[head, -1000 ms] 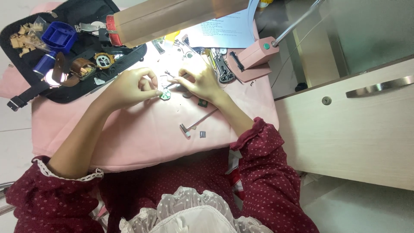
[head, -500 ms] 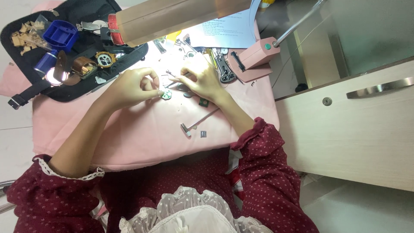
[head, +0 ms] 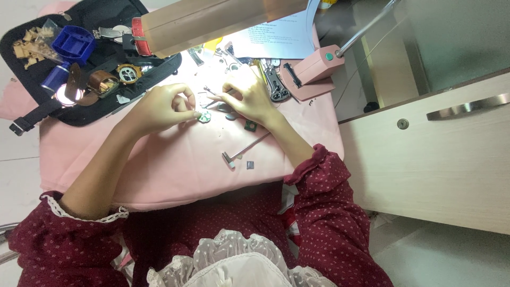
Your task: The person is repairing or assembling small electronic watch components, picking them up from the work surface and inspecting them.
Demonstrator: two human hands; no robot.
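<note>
My left hand rests on the pink table, its fingertips pinched on a small round greenish watch part. Just right of it, my right hand grips a thin metal tool whose tip points left toward the part. The two hands almost touch under the lamp's bright light. A small metal hammer and a tiny square dark piece lie on the cloth nearer to me. Other tiny parts are scattered around my fingers.
A black tool case at the back left holds a blue box, watch cases and straps. A pink lamp base with a tan lamp head stands at the back. A paper sheet lies nearby. A white drawer cabinet stands at the right.
Both hands stay in the same spot over the round part, with only slight finger movement. The view has shifted a little.
</note>
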